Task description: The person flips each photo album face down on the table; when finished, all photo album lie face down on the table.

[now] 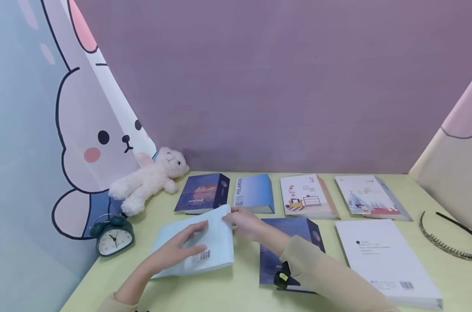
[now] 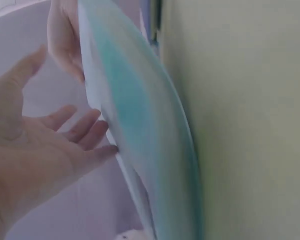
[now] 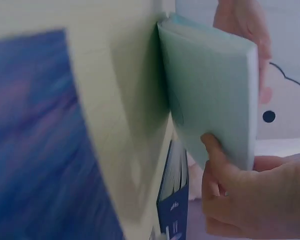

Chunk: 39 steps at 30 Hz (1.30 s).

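A light blue book (image 1: 216, 251) lies on the pale green table (image 1: 244, 290) at the front left, its right edge lifted a little. My left hand (image 1: 179, 248) rests flat on its cover with straight fingers; the left wrist view shows those fingers (image 2: 90, 130) against the cover (image 2: 140, 125). At the book's far right corner, my right hand (image 1: 245, 222) grips it. In the right wrist view its thumb presses the book's (image 3: 210, 95) underside and the other fingers (image 3: 240, 195) curl round the edge. My right forearm lies over a dark blue book (image 1: 294, 234).
Along the back stand a dark blue book (image 1: 202, 193), a blue Polaroid book (image 1: 255, 193) and two pale illustrated books (image 1: 308, 195) (image 1: 370, 195). A large white book (image 1: 384, 260) lies front right, a black headband (image 1: 450, 238) beyond it. A plush toy (image 1: 150, 177) and alarm clock (image 1: 113, 236) sit at the left.
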### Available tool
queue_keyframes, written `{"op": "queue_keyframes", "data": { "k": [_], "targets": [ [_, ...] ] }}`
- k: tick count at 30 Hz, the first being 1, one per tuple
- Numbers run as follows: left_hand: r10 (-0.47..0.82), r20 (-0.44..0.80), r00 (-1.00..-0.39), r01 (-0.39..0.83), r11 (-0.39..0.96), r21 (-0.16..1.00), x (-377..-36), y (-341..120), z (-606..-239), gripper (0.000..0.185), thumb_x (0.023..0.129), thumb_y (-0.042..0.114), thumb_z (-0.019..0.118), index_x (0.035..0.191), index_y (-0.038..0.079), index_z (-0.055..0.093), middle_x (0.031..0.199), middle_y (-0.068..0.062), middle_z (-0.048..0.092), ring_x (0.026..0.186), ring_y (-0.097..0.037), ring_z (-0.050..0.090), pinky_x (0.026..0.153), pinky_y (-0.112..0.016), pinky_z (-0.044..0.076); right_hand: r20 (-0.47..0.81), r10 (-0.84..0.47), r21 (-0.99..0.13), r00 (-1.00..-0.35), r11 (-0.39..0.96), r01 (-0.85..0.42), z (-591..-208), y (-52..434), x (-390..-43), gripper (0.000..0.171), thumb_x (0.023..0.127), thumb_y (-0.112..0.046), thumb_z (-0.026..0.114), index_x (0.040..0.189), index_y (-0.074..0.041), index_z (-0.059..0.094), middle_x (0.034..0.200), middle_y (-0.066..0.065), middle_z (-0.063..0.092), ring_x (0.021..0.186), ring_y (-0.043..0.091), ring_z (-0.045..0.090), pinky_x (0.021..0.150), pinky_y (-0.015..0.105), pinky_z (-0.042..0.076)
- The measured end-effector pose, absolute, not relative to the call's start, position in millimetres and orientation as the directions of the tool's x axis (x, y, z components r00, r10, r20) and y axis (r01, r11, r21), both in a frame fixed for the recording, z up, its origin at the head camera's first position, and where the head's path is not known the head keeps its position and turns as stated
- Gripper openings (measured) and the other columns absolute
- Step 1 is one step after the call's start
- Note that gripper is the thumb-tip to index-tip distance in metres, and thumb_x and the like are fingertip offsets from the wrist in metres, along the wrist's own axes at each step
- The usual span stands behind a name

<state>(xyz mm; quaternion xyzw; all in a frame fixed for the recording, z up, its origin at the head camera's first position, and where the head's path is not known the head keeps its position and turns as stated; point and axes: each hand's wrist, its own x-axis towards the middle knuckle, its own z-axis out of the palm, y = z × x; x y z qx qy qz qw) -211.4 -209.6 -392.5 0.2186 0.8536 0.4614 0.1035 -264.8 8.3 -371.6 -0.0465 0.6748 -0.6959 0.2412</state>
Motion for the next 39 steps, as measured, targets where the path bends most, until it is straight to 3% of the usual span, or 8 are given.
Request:
{"op": "queue_keyframes", "data": {
  "k": [3, 9, 16, 21, 24, 28, 31, 39],
  "targets": [
    [0.404, -0.008, -0.915, 0.223, 0.522, 0.823, -210.7, -216.7, -399.9, 0.059, 0.09, 0.033, 0.062, 0.141, 0.012, 0.041, 0.146, -0.01, 0.04, 0.137, -0.032, 0.031, 0.112, -0.052, 0.026, -0.272, -0.385, -0.962, -0.882, 0.116, 0.247, -377.6, 13.5, -266.5, 0.043, 0.09, -0.001, 0.052, 0.131, 0.01, 0.043, 0.123, 0.023, 0.055, 0.109, 0.032, 0.057, 0.091, 0.043, 0.052],
    [0.373, 0.01, -0.928, 0.272, 0.658, 0.702, -211.4, -231.3, -402.3, 0.059, 0.087, 0.038, 0.065, 0.135, 0.008, 0.049, 0.143, -0.018, 0.041, 0.134, -0.043, 0.031, 0.107, -0.062, 0.025, -0.222, -0.334, -0.947, -0.916, 0.299, 0.121, -383.5, 17.5, -267.7, 0.066, 0.088, -0.003, 0.059, 0.145, 0.001, 0.025, 0.125, 0.026, 0.049, 0.108, 0.033, 0.056, 0.084, 0.043, 0.055],
    [0.456, -0.038, -0.889, 0.31, 0.662, 0.682, -211.7, -248.7, -399.6, 0.071, 0.079, 0.036, 0.073, 0.137, 0.005, 0.045, 0.148, -0.025, 0.028, 0.135, -0.05, 0.021, 0.104, -0.067, 0.023, -0.237, -0.368, -0.945, -0.899, 0.303, 0.125, -379.7, 24.5, -271.4, 0.066, 0.087, 0.001, 0.057, 0.144, 0.004, 0.026, 0.135, 0.026, 0.043, 0.116, 0.036, 0.051, 0.089, 0.046, 0.051],
    [0.535, -0.126, -0.835, 0.317, 0.656, 0.685, -209.0, -253.7, -398.9, 0.083, 0.073, 0.033, 0.079, 0.141, 0.005, 0.041, 0.153, -0.026, 0.014, 0.136, -0.054, 0.005, 0.102, -0.074, 0.012, -0.252, -0.405, -0.936, -0.879, 0.333, 0.115, -378.4, 30.7, -271.6, 0.063, 0.089, -0.003, 0.055, 0.143, 0.011, 0.023, 0.143, 0.031, 0.033, 0.124, 0.04, 0.046, 0.099, 0.048, 0.045],
    [0.548, -0.16, -0.821, 0.307, 0.66, 0.686, -208.2, -253.5, -398.2, 0.086, 0.07, 0.031, 0.08, 0.142, 0.005, 0.039, 0.154, -0.026, 0.011, 0.137, -0.054, -0.001, 0.102, -0.075, 0.001, -0.262, -0.429, -0.931, -0.864, 0.348, 0.109, -379.8, 35.5, -273.7, 0.064, 0.091, -0.007, 0.054, 0.144, 0.01, 0.023, 0.147, 0.031, 0.027, 0.107, 0.034, 0.055, 0.1, 0.048, 0.044],
    [0.566, -0.171, -0.806, 0.332, 0.673, 0.661, -207.5, -253.9, -398.5, 0.091, 0.068, 0.031, 0.081, 0.143, 0.004, 0.036, 0.153, -0.027, 0.01, 0.136, -0.054, -0.002, 0.101, -0.074, -0.005, -0.298, -0.467, -0.924, -0.833, 0.36, 0.128, -382.6, 42.9, -275.9, 0.066, 0.091, -0.011, 0.058, 0.145, 0.006, 0.024, 0.149, 0.027, 0.026, 0.106, 0.032, 0.056, 0.1, 0.048, 0.044],
    [0.586, -0.18, -0.79, 0.359, 0.681, 0.638, -207.5, -255.1, -399.8, 0.096, 0.067, 0.032, 0.081, 0.145, 0.005, 0.033, 0.153, -0.028, 0.008, 0.136, -0.054, -0.002, 0.101, -0.074, -0.005, -0.341, -0.498, -0.904, -0.797, 0.407, 0.132, -384.0, 48.5, -275.5, 0.071, 0.088, -0.015, 0.063, 0.145, 0.004, 0.025, 0.151, 0.024, 0.025, 0.13, 0.04, 0.039, 0.106, 0.051, 0.037],
    [0.629, -0.143, -0.764, 0.436, 0.667, 0.604, -211.3, -257.8, -404.7, 0.094, 0.068, 0.036, 0.078, 0.145, 0.006, 0.034, 0.153, -0.026, 0.012, 0.136, -0.054, 0.001, 0.101, -0.074, -0.003, -0.344, -0.56, -0.883, -0.754, 0.466, 0.056, -382.5, 54.6, -273.2, 0.072, 0.086, -0.025, 0.067, 0.146, -0.009, 0.032, 0.153, 0.015, 0.026, 0.141, 0.036, 0.022, 0.114, 0.054, 0.021]
  ]
}}
